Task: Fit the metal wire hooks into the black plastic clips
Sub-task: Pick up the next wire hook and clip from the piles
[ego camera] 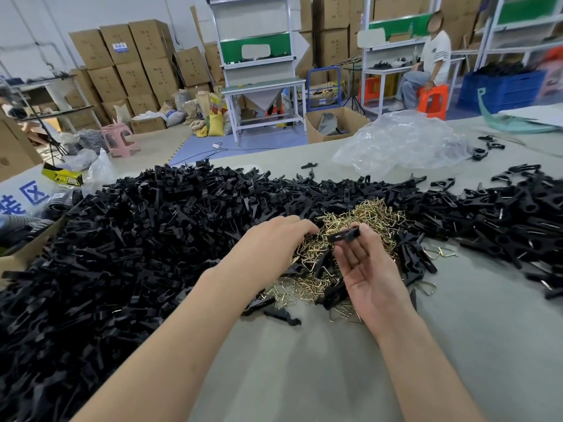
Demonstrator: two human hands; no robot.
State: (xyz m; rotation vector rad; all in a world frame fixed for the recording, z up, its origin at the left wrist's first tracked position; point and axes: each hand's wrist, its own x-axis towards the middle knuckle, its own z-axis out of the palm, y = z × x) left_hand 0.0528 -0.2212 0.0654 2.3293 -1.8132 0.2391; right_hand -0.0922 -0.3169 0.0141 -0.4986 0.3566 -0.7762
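A heap of brass-coloured wire hooks [370,219] lies in the middle of the grey table. My right hand [368,269] is palm up over its near side and pinches one black plastic clip [345,234] between thumb and fingertips. My left hand [274,239] reaches palm down into the hooks, fingers curled at the heap's left edge; what they hold is hidden. A huge pile of black clips [128,239] fills the left half of the table.
More black clips [511,220] spread across the right. A crumpled clear plastic bag [402,141] lies beyond the heap. Bare table [304,367] lies between my forearms. A cardboard box edge [27,254] sits at the left. A person sits on an orange stool [432,100] far back.
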